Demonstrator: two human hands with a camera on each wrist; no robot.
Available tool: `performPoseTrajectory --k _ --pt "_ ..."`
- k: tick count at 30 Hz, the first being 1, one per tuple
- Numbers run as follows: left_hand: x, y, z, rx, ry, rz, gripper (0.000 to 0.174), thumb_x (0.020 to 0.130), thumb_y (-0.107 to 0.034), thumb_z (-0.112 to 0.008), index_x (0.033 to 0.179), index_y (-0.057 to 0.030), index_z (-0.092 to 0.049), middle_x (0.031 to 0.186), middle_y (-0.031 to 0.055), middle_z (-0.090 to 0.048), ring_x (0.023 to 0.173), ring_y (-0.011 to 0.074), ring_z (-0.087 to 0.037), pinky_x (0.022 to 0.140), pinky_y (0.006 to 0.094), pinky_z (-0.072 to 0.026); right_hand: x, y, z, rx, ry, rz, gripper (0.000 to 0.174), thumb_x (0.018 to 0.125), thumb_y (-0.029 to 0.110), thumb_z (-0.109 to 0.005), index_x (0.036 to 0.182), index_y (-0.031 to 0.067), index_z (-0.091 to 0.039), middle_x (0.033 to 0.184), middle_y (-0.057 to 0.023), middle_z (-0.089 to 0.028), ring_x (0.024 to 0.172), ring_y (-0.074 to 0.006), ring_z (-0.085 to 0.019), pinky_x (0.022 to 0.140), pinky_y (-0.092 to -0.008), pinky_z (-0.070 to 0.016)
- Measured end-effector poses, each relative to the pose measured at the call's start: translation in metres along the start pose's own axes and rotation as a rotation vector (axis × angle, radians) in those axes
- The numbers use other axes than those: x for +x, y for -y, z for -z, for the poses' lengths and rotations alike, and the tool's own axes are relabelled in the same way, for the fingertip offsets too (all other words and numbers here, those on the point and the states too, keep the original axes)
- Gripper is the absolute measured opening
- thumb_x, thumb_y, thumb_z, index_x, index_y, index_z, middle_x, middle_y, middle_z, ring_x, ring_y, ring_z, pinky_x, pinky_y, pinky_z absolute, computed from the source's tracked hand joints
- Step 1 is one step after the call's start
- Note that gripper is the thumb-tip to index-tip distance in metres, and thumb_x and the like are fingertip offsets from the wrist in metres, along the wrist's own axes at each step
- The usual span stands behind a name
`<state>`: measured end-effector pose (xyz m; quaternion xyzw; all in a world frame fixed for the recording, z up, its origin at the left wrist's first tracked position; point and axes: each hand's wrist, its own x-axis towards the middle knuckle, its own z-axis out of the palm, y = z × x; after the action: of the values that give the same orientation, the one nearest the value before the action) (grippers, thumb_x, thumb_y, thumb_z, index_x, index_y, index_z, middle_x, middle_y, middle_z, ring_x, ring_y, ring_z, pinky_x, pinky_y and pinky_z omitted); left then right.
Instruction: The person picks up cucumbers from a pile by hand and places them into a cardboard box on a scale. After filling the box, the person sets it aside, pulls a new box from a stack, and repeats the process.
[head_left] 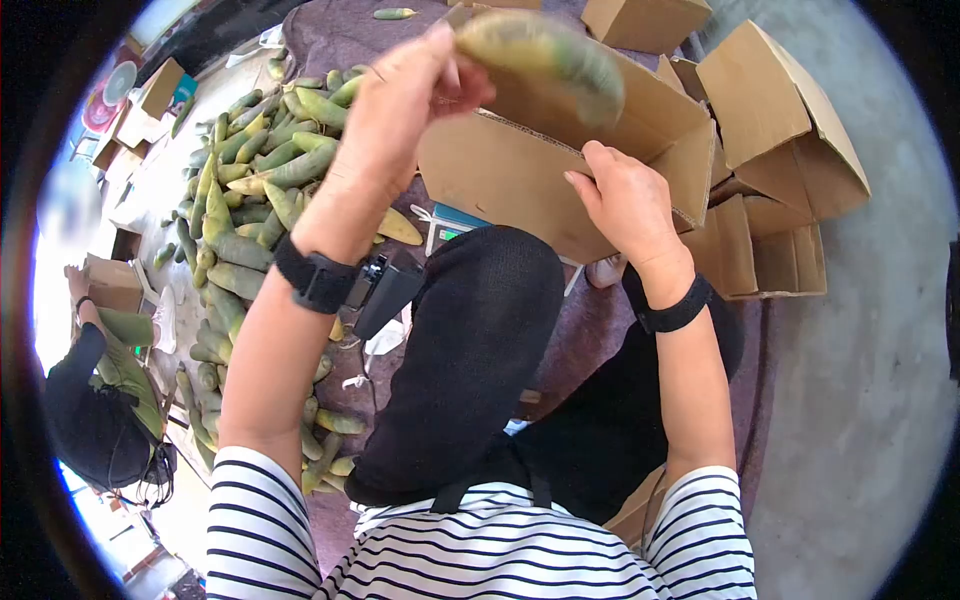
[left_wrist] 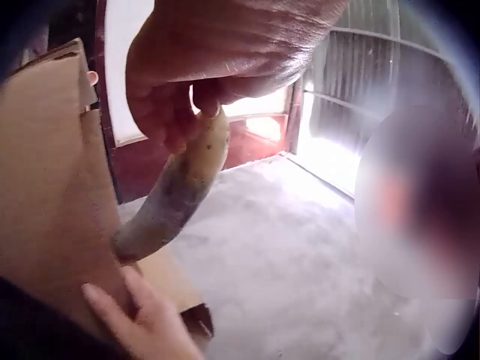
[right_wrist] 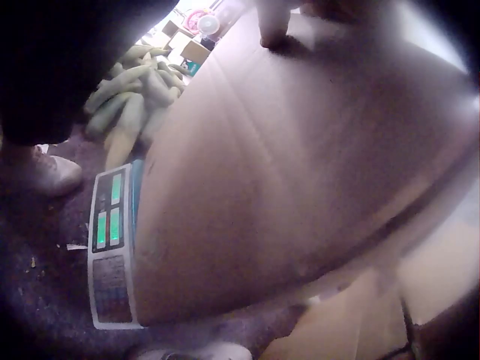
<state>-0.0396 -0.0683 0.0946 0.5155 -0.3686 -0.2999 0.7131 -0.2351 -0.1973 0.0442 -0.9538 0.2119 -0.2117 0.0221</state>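
My left hand (head_left: 440, 75) is raised and pinches one end of a curved green-yellow vegetable (head_left: 545, 60) that hangs over an open cardboard box (head_left: 510, 185). In the left wrist view the left hand's fingers (left_wrist: 176, 112) curl round the top of the vegetable (left_wrist: 176, 191), which droops beside the box wall (left_wrist: 52, 187). My right hand (head_left: 610, 185) grips the near rim of the box, thumb on the edge. One of its fingers (right_wrist: 271, 22) presses the box's outer side (right_wrist: 300, 172). The inside of the box is hidden.
A large pile of the same green vegetables (head_left: 250, 190) lies on the floor to the left. A weighing scale (right_wrist: 112, 247) sits under the box. Several empty cardboard boxes (head_left: 790, 130) stand to the right. Another person (head_left: 95, 400) crouches at far left.
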Motion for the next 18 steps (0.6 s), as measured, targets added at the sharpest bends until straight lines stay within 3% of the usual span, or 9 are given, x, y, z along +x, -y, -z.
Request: performPoseTrajectory --k 1,2,7,9,11,13,15,16,18 --pt "-0.003 0.015 0.003 0.051 0.032 0.108 0.034 0.097 -0.031 -0.047 0.078 -0.0035 -0.053 0.079 0.0071 -0.061 0.074 0.0170 -0.063 0.067 0.0274 -0.0495 0.000 0.000 -0.002 0.002 0.003 0.020 0.021 0.081 0.022 -0.064 0.083 0.0061 -0.050 0.076 -0.0117 -0.062 0.075 -0.0310 -0.063 0.064 -0.0411 -0.0507" --pt "-0.022 0.032 0.004 0.129 -0.056 0.326 0.035 0.097 -0.032 -0.046 0.077 -0.0038 -0.052 0.076 0.0064 -0.060 0.069 0.0151 -0.062 0.066 0.0249 -0.0488 -0.002 -0.002 -0.001 0.004 0.009 0.033 0.021 0.081 0.022 -0.064 0.083 0.0060 -0.050 0.076 -0.0116 -0.061 0.075 -0.0309 -0.063 0.064 -0.0410 -0.0506" --pt "-0.107 0.081 0.065 0.400 -0.082 0.408 0.044 0.097 -0.042 -0.041 0.079 -0.0042 -0.056 0.070 0.0038 -0.060 0.063 0.0109 -0.056 0.059 0.0238 -0.0443 -0.003 -0.001 -0.001 -0.030 0.005 0.027 0.021 0.081 0.022 -0.064 0.082 0.0060 -0.051 0.077 -0.0120 -0.062 0.075 -0.0310 -0.063 0.064 -0.0414 -0.0509" --pt "-0.161 0.110 0.100 0.548 -0.065 0.393 0.036 0.097 -0.033 -0.046 0.076 -0.0047 -0.054 0.068 0.0034 -0.059 0.059 0.0089 -0.052 0.054 0.0231 -0.0405 -0.001 -0.006 -0.002 -0.036 -0.014 0.052 0.021 0.082 0.023 -0.063 0.083 0.0061 -0.050 0.078 -0.0128 -0.062 0.075 -0.0316 -0.063 0.065 -0.0418 -0.0512" --pt "-0.224 0.142 0.133 0.664 -0.107 0.520 0.030 0.095 -0.025 -0.050 0.073 -0.0042 -0.052 0.060 0.0012 -0.056 0.054 0.0075 -0.051 0.050 0.0240 -0.0408 -0.001 -0.004 -0.001 -0.078 0.002 0.030 0.021 0.083 0.024 -0.062 0.084 0.0059 -0.050 0.078 -0.0145 -0.061 0.076 -0.0335 -0.062 0.064 -0.0425 -0.0507" --pt "-0.281 0.148 0.150 0.763 -0.242 0.774 0.029 0.090 -0.024 -0.055 0.073 -0.0006 -0.053 0.061 0.0081 -0.056 0.057 0.0151 -0.055 0.055 0.0315 -0.0440 -0.003 -0.004 -0.001 -0.060 0.027 0.031 0.022 0.085 0.024 -0.061 0.085 0.0054 -0.050 0.079 -0.0162 -0.060 0.077 -0.0355 -0.061 0.064 -0.0441 -0.0496" --pt "-0.340 0.164 0.180 0.844 -0.231 0.717 0.029 0.088 -0.024 -0.057 0.073 -0.0001 -0.052 0.062 0.0136 -0.056 0.058 0.0268 -0.058 0.057 0.0381 -0.0447 -0.003 -0.006 -0.001 -0.049 0.019 0.056 0.023 0.086 0.025 -0.060 0.087 0.0047 -0.050 0.081 -0.0173 -0.060 0.079 -0.0368 -0.060 0.064 -0.0448 -0.0482" --pt "-0.360 0.159 0.190 0.854 -0.259 0.733 0.029 0.088 -0.024 -0.057 0.073 -0.0001 -0.052 0.062 0.0136 -0.056 0.058 0.0268 -0.058 0.057 0.0381 -0.0447 -0.003 -0.004 0.000 -0.044 0.025 0.041 0.023 0.086 0.025 -0.060 0.088 0.0045 -0.050 0.083 -0.0175 -0.060 0.080 -0.0370 -0.060 0.064 -0.0447 -0.0477" --pt "-0.385 0.153 0.203 1.155 -0.269 0.674 0.027 0.087 -0.023 -0.056 0.073 -0.0003 -0.051 0.067 0.0181 -0.057 0.066 0.0377 -0.057 0.061 0.0442 -0.0442 0.000 0.000 0.003 -0.047 0.076 -0.004 0.024 0.087 0.026 -0.059 0.091 0.0036 -0.049 0.087 -0.0183 -0.060 0.083 -0.0383 -0.058 0.066 -0.0446 -0.0462"
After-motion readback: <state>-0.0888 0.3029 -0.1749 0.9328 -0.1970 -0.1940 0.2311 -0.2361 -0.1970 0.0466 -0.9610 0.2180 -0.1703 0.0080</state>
